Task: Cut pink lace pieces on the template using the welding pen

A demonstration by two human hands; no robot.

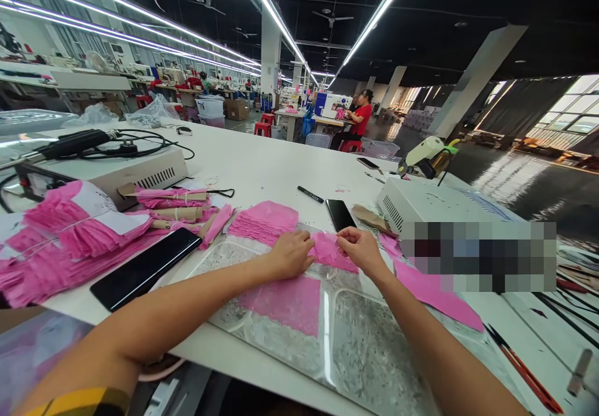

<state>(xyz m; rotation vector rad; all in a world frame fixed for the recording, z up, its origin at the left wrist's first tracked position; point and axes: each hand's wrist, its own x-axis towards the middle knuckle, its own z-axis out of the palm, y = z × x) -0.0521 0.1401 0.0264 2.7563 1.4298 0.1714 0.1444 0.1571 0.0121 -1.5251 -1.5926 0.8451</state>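
My right hand pinches the edge of a small pink fabric piece between thumb and fingertips. Against that piece's left side, my left hand rests with its fingers bent and closed at the fabric; its thumb is partly hidden. Just beyond the left hand is a neat stack of pink fabric pieces with layered edges. Nearer to me, another pink piece lies flat on a glossy grey stone-patterned board. A larger pink strip lies to the right of my right forearm.
Tied pink fabric bundles and a black tablet-like device lie left. Beyond my hands are a phone and a black pen. Boxy machines flank the white table. A person in red sits farther back. Red-handled tweezers lie right.
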